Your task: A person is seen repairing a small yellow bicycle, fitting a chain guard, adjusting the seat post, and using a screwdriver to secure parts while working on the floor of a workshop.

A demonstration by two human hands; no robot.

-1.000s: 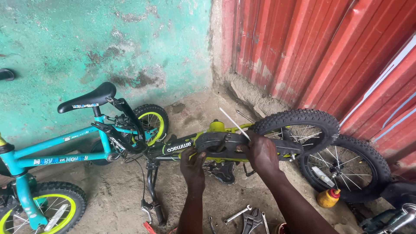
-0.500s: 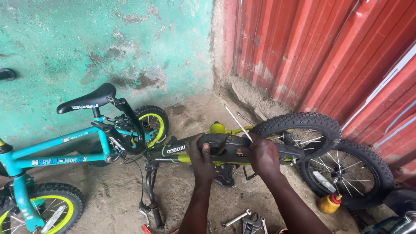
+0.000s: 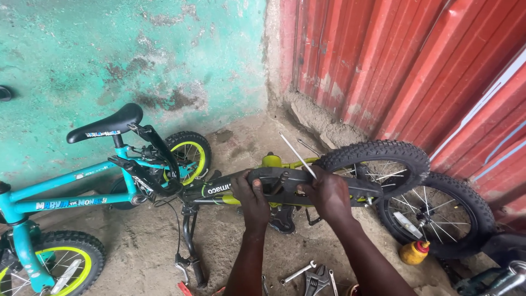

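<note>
so both hands on the black plastic chain guard [image 3: 285, 183] of the yellow-green kids bike, lying on its side.

guard runs left-right across the dirt; left hand [image 3: 252, 196] clenched over its left part, right hand [image 3: 329, 193] gripping the right, thin silver rod [image 3: 297, 155] poking up between them.

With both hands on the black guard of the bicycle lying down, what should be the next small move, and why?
Probably the left hand should steady the black guard while the right hand works the thin metal rod at its top. Both hands already grip the guard, the rod sticks up between them, and the yellow-green bicycle lies on its side, unsupported.
</note>
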